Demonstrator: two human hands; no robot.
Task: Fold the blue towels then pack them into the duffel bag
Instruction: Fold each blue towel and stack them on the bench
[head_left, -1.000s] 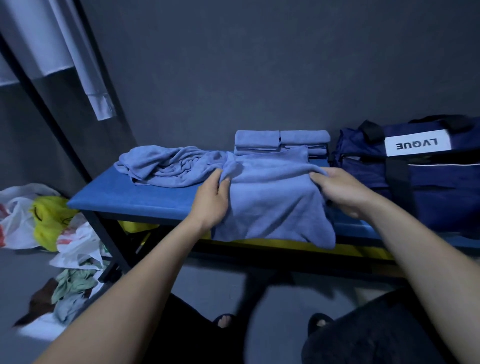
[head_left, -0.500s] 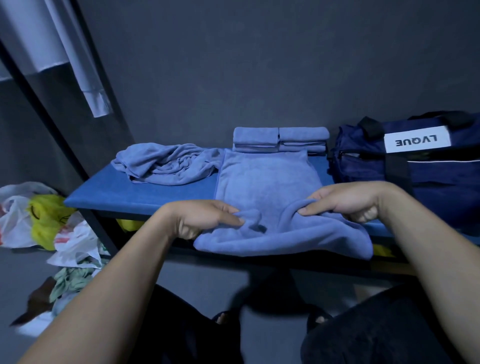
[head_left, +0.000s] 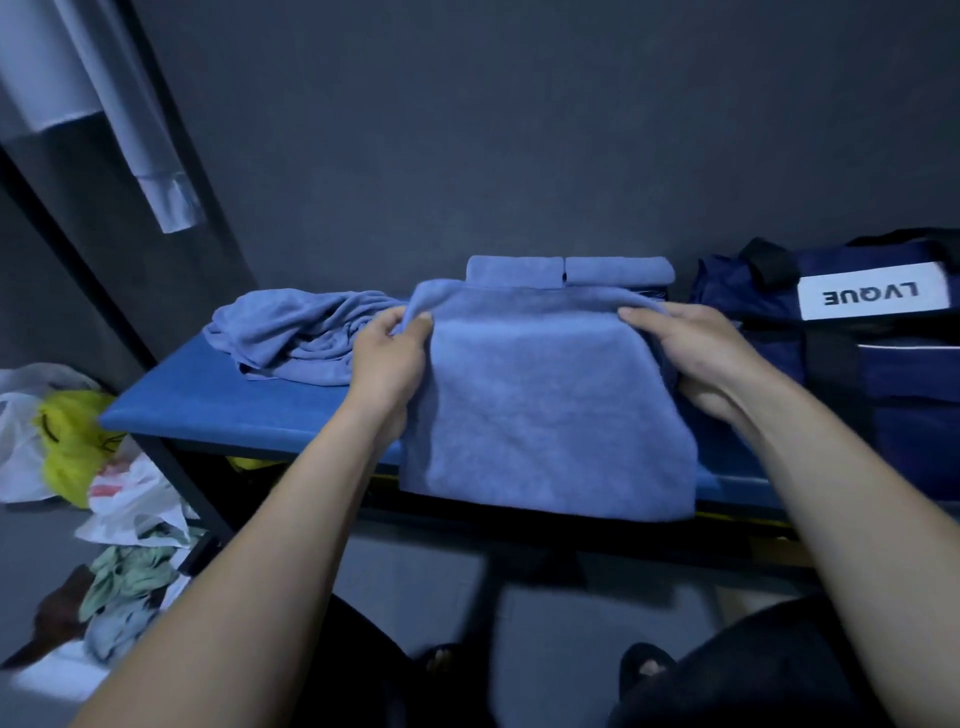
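Both arms reach forward from below, bare forearms angled in toward a blue towel (head_left: 545, 410) spread on the blue desk (head_left: 218, 405). The left hand (head_left: 387, 364) grips the towel's far left corner, thumb on top and fingers curled under the lifted fold. The right hand (head_left: 698, 353) grips the far right corner the same way, thumb lying along the raised edge, its other fingers tucked under the cloth where I cannot see them. Between the two hands the far edge of the towel stands up off the desk in a soft ridge, while the near edge hangs over the front of the desk.

Just behind that ridge, against the dark wall, sits a stack of folded towels (head_left: 569, 271). To the left on the desk lies a crumpled towel (head_left: 296, 338) in a loose heap, touching the one being handled. To the right stands the navy duffel bag (head_left: 857, 353), with a white label (head_left: 870, 296) that reads upside down.

On the floor at the left lie plastic bags (head_left: 67, 441) and some pale green cloth (head_left: 130, 577).
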